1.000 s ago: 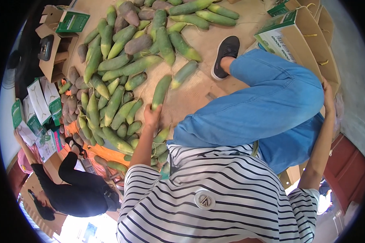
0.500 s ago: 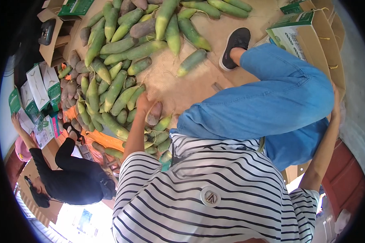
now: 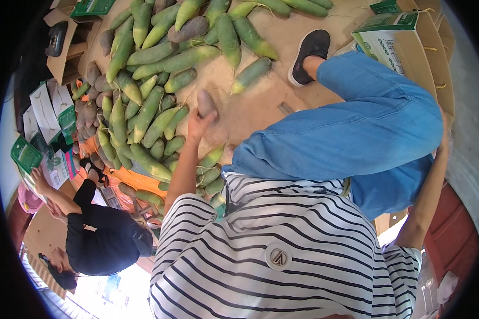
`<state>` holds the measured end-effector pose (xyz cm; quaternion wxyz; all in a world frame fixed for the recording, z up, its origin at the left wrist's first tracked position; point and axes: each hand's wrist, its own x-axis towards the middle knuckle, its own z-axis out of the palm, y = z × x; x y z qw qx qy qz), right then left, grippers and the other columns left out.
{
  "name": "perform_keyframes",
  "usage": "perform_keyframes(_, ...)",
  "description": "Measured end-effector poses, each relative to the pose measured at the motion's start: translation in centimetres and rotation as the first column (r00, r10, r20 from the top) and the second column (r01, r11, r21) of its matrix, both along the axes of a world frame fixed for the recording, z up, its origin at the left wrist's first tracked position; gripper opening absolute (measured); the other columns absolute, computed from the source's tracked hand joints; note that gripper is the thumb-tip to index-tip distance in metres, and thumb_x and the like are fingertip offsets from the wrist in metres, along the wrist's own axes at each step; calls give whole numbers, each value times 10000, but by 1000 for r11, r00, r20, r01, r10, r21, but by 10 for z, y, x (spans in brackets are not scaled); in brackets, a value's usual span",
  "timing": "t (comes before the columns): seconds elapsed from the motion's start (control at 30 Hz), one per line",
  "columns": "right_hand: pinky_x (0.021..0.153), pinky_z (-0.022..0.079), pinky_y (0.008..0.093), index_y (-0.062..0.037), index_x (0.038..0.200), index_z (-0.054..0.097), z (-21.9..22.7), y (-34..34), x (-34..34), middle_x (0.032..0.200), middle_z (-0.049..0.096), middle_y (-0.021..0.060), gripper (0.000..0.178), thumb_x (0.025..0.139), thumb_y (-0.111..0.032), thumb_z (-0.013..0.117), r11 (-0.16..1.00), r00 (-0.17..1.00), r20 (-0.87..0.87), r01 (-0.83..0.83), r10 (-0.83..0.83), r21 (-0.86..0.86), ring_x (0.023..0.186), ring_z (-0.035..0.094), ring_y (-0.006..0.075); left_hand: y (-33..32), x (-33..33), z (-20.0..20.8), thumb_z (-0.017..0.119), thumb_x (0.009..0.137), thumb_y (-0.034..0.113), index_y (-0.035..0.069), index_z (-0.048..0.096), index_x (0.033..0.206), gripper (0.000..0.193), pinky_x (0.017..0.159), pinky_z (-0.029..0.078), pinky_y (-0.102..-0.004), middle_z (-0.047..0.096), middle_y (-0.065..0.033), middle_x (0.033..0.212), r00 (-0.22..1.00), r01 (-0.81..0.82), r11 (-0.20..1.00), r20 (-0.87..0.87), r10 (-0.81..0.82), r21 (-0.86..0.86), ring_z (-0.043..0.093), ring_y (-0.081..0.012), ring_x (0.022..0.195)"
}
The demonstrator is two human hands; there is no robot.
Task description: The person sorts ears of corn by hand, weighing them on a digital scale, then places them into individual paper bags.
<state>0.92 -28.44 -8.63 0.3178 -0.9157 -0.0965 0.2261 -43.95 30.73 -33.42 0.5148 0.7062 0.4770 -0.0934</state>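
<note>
My left hand point(image 3: 200, 125) is closed round a purplish-brown radish point(image 3: 204, 101), which stands up out of the fist and is slightly blurred. It is held over the tan floor covering, just right of a big heap of long green radishes point(image 3: 150, 114). Beside my raised knee is my right hand point(image 3: 445, 125), close to an upright cardboard carton. Its fingers are mostly hidden behind the blue trouser leg, so their shape cannot be made out.
More purplish-brown radishes point(image 3: 88, 114) lie along the heap's left side, near orange sheeting point(image 3: 135, 182). Open cartons point(image 3: 410, 40) stand at the far right. A co-worker in black point(image 3: 98, 239) sits at the left, handling a green-and-white carton point(image 3: 27, 154). My shoe point(image 3: 311, 56) rests on the floor covering.
My left hand has lifted the purplish-brown radish from the heap's right edge and moved it up and away. The co-worker's arm has drawn in. My right hand has barely moved.
</note>
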Motion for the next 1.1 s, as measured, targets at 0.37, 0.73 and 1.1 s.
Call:
perform_keyframes(0.37,946,369,271,17,1246,484,6,41,-15,1193,543,67,384,919,-181,444,998,999,-16,28,-29,-65,1080,495,155,-52,-93,-15,727,683,281,29,534,988,440,812,466,-405,585,-187,979,491,756,623,-455,-743,-202,579,-319,949)
perform_keyframes(0.73,947,371,275,24,1241,485,8,27,-24,1193,542,71,393,925,-204,431,996,995,-53,91,-90,18,1079,495,158,-58,-40,-3,688,694,226,27,480,1086,485,798,468,-418,577,-197,997,843,464,864,-399,-362,196,563,-366,937)
perform_keyframes(1.1,945,378,282,34,1221,496,-6,-5,8,1185,545,71,414,941,-253,392,993,986,-165,45,-26,108,1071,500,165,34,46,85,675,761,223,-43,493,1138,495,912,389,-392,513,-222,1142,974,-189,566,226,6,803,489,-339,1078)
